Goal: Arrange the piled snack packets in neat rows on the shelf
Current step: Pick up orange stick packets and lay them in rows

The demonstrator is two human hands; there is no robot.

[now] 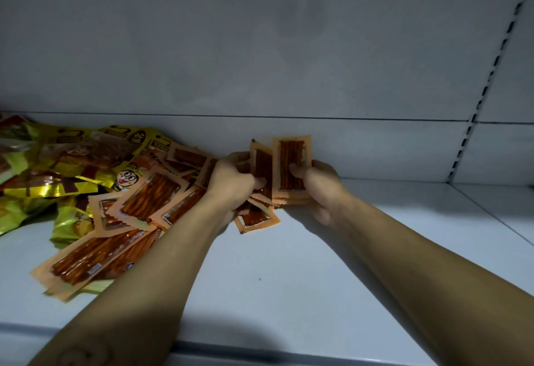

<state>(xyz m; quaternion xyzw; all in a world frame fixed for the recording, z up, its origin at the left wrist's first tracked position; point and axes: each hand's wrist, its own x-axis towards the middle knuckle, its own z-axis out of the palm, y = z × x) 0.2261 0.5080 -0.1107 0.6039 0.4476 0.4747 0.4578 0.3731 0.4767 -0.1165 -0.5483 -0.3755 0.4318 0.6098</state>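
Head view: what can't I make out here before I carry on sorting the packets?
All in the head view:
- Right hand: count in its orange packet stack; only the front face shows.
- Left hand: how many orange packets it grips; fingers cover them.
- Yellow-green packets: cut off by the left edge.
- Packet print: too blurred to read.

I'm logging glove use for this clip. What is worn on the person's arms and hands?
Nothing: the left hand and right hand are bare, without gloves, and both forearms are uncovered, with no sleeve, watch or bracelet in view.
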